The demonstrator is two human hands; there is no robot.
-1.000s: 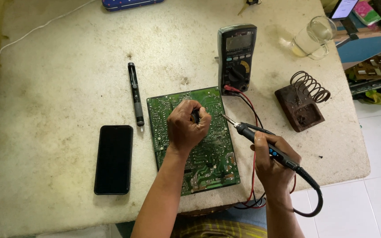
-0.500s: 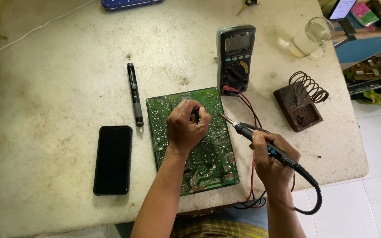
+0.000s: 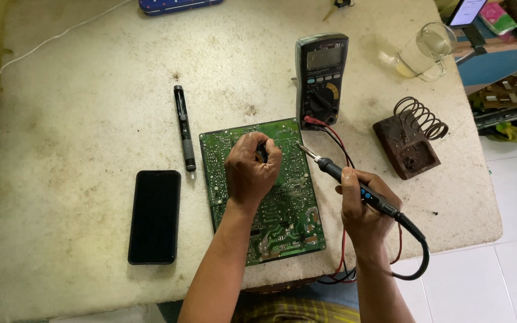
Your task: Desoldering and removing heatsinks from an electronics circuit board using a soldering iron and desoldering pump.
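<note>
While left hand point(image 3: 251, 173) curls shut over small dark part, I see it pressing on green circuit board point(image 3: 261, 191), flat at bench point(image 3: 79, 107) near edge. Right hand point(image 3: 363, 206) wrapped round soldering iron point(image 3: 354, 185), tip just beside board's right edge. Board looks stiff, light, fragile; I'd hold by edges. Iron: take by grip only, tip bare metal.

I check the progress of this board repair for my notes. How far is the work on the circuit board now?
Done: the green circuit board lies solder side up, with the multimeter, desoldering pump and coil stand laid out.
In hand: the left hand rests on the board; the right hand aims the soldering iron at its upper right edge.
Left: whether the tip touches a joint cannot be told.
</note>
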